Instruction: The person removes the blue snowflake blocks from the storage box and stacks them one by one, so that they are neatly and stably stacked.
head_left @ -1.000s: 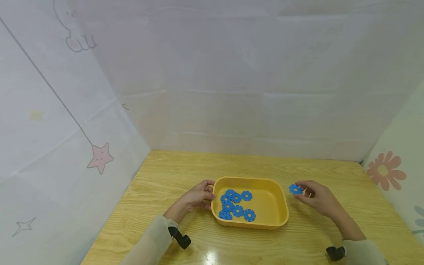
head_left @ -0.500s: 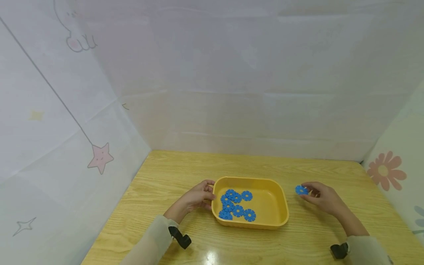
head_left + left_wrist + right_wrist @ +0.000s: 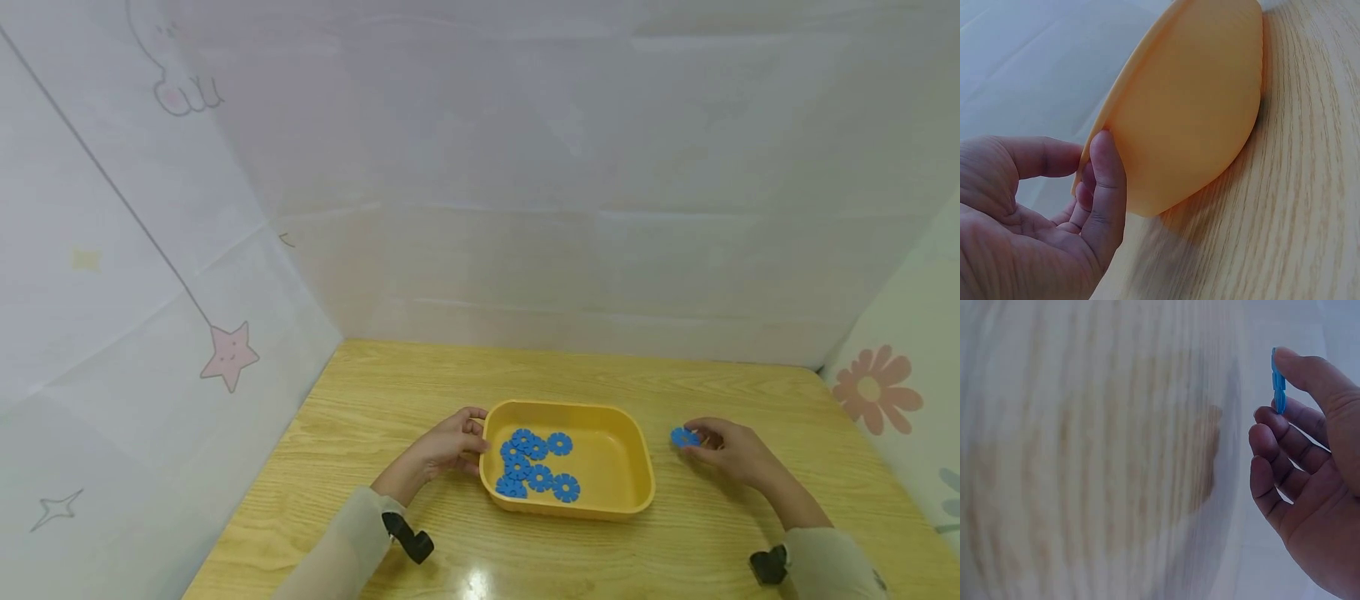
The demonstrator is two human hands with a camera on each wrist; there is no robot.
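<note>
A yellow plastic basin (image 3: 600, 467) stands on the wooden table, with several blue notched discs (image 3: 539, 477) lying mostly toward its left side. My left hand (image 3: 448, 443) pinches the basin's left rim between thumb and fingers; the left wrist view shows the basin wall (image 3: 1191, 106) beyond those fingers. To the right of the basin, my right hand (image 3: 731, 450) holds one blue notched disc (image 3: 684, 437) by its edge. Edge-on in the right wrist view, that disc (image 3: 1278, 384) sits between the thumb and fingertips, while the other fingers curl loosely below.
The wood-grained table (image 3: 585, 558) runs back to a pale cloth backdrop (image 3: 525, 208). Printed cloth also rises at the left and right sides. Each wrist carries a black strap mount (image 3: 407, 537).
My right hand has shifted slightly right and a little toward me, away from the basin, with the blue disc in its fingers. The left hand and the basin stay put.
</note>
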